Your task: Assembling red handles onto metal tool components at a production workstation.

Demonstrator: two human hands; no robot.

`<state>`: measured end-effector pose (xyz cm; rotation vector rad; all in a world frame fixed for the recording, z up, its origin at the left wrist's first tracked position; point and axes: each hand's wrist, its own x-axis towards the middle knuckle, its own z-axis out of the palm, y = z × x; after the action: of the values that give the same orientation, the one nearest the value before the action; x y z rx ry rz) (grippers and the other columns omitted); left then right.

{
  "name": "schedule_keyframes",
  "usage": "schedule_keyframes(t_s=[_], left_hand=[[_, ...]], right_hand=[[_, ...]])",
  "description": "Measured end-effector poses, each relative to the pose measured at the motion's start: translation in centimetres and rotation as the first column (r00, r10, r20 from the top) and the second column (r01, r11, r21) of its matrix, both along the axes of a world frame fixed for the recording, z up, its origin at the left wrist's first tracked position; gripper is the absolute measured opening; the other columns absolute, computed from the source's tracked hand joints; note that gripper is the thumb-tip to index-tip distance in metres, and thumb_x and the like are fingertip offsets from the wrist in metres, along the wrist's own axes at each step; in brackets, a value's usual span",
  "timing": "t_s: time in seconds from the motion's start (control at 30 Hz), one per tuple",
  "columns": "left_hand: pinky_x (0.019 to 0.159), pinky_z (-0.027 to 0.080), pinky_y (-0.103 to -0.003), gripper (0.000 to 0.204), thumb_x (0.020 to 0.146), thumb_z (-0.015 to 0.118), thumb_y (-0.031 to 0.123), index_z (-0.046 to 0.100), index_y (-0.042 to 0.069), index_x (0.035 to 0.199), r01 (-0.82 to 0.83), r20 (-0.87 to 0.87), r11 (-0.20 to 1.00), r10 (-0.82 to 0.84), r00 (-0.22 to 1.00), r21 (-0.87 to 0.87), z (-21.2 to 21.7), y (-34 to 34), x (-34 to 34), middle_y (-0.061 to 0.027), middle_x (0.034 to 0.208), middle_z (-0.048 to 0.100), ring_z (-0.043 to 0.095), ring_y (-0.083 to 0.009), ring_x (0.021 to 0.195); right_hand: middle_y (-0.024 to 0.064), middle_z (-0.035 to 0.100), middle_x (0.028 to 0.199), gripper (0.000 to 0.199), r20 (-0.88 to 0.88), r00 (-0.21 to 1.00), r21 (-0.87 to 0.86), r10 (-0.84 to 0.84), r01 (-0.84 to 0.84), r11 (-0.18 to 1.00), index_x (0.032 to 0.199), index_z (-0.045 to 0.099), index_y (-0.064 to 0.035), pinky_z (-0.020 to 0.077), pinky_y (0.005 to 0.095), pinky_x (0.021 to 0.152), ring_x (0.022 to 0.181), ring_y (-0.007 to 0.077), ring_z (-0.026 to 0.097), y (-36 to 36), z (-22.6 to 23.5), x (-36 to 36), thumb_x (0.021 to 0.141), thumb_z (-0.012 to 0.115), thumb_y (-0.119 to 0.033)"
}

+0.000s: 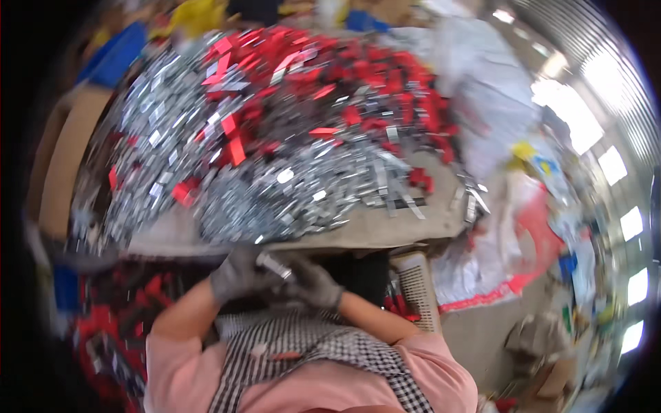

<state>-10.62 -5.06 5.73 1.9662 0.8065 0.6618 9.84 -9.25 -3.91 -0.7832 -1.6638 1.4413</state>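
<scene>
Close to my body, at the near edge of the worktop, my two hands in grey gloves are together. Between them lies a small shiny silver rectangular piece (275, 267); motion smears its details. My left hand (241, 275) closes on its left end, and my right hand (313, 282) is curled at its other end. Just beyond the hands spreads a large heap of loose silver pieces (255, 206). Red pieces (365, 69) cover the far and right part of that heap.
A cardboard box wall (58, 165) and a blue container (113, 58) stand at left. More red pieces (103, 330) lie low at left. A pale perforated crate (416, 289) is right of my right arm. White sacks (489, 110) and a red-and-white sack (530, 241) are farther right.
</scene>
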Motion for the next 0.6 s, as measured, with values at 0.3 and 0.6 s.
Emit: schedule_keyframes(t_s=[0.3, 0.6], left_hand=[[0.053, 0.047, -0.026, 0.026, 0.080, 0.072, 0.031, 0.067, 0.005, 0.081, -0.131, 0.332, 0.901, 0.283, 0.900, -0.413, -3.1, -2.3, 0.0, -0.0025, 0.066, 0.065, 0.060, -0.0111, 0.058], [0.067, 0.046, -0.033, 0.045, 0.073, 0.073, 0.042, 0.061, 0.005, 0.096, -0.434, -0.100, 0.526, 0.712, 0.695, 0.731, -2.1, 3.1, -3.7, -0.0033, 0.077, 0.060, 0.058, -0.0209, 0.069]], right_hand=[[0.0166, 0.064, 0.102, 0.054, 0.377, 0.922, 0.252, -0.086, -0.013, 0.968, 0.129, 0.048, -0.0001, 0.0500, 0.0312, 0.078, 0.091, 0.0226, 0.065, -1.1, 4.7, 0.9, 0.076, 0.060, -0.001], [0.0100, 0.065, 0.103, 0.040, -0.110, 0.961, -0.164, -0.252, 0.233, 0.959, 0.117, 0.057, 0.0040, 0.0480, 0.0274, 0.083, 0.094, 0.0145, 0.060, -1.3, 3.6, 3.2, 0.079, 0.066, -0.006]])
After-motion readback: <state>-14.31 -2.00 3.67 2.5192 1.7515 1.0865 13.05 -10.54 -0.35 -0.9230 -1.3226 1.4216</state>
